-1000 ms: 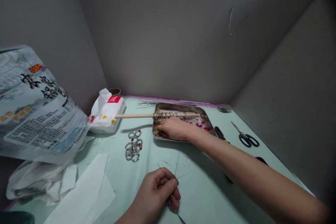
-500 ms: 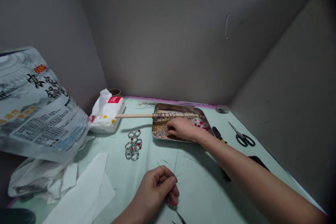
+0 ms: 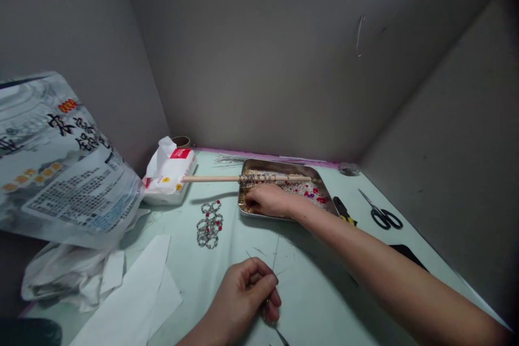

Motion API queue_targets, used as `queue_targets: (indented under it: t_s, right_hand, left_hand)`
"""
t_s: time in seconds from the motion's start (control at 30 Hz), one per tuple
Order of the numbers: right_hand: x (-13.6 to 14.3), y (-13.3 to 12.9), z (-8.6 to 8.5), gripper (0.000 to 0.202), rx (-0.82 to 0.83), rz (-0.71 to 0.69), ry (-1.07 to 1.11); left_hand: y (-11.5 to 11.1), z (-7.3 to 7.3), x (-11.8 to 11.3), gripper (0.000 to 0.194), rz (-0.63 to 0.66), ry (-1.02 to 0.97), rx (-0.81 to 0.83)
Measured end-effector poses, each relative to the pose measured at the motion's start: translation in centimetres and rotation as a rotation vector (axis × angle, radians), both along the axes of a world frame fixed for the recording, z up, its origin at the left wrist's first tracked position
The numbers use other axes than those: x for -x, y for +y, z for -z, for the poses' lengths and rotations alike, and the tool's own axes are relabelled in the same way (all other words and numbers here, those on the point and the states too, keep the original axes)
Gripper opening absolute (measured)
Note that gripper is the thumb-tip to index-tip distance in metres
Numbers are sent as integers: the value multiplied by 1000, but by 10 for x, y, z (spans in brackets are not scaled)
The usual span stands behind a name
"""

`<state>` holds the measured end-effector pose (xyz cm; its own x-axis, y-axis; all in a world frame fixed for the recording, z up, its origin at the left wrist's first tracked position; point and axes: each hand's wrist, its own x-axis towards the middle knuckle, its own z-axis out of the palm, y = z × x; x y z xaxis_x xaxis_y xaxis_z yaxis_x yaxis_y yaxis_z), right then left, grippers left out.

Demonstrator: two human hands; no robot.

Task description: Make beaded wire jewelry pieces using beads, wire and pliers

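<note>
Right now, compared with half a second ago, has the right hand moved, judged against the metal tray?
Yes, to the left: the right hand is now closer to the left end of the metal tray.

Left hand, right hand bare; right forearm likewise bare.

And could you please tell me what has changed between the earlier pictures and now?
The right hand moved rightward over the beads in the metal tray, then back left, close to where it began; whether it took hold of any is unclear. The left hand keeps its pinch on the thin wire. The wooden stick, beaded piece and scissors stayed put.
</note>
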<state>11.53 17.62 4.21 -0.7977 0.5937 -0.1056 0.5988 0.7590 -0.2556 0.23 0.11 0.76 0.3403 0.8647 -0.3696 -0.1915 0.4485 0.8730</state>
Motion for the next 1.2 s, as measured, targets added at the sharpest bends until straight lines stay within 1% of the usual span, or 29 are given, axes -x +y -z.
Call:
queue_targets:
  t_s: [0.13,0.2,0.3,0.4,0.5,0.57,0.6,0.67,0.77,0.87,0.93,1.03,1.2]
  right_hand:
    - [-3,-1,-5,8,24,59,-9]
    - [-10,-4,-10,9,25,102,39]
    - [-30,-11,-18,8,21,196,169]
    - [-53,-26,-25,12,38,316,328]
    - [-71,-50,-27,19,87,406,457]
    - [-76,-68,-25,24,191,460,593]
    - [-76,-77,-22,25,314,499,725]
    - [-72,-94,-13,26,614,584,996]
    - [-61,-113,7,27,1037,695,1331]
    - [-49,-125,25,27,1170,731,1436]
    - [-45,-129,32,26,1230,733,1473]
    - [-42,-133,35,24,1305,727,1523]
    - [-42,-133,34,21,1367,732,1579]
  left_hand:
    - [-1,4,1,36,-2,-14,-9]
    - [-1,6,1,35,-4,-19,-18]
    - [-1,6,0,34,-11,-35,-22]
    - [-1,3,0,35,-23,-40,-17]
    - [-2,1,0,34,-27,-34,-30]
    - [-2,-1,1,33,-25,-42,-44]
    - [-2,-1,2,33,-23,-47,-51]
    - [-3,-2,3,33,-15,-59,-63]
    - [-4,-2,5,32,9,-72,-78]
    - [-6,-3,5,31,25,-77,-81]
    - [-6,-3,5,31,33,-74,-77]
    - [-6,-3,4,33,38,-62,-60]
    - [-6,-5,3,35,45,-45,-39]
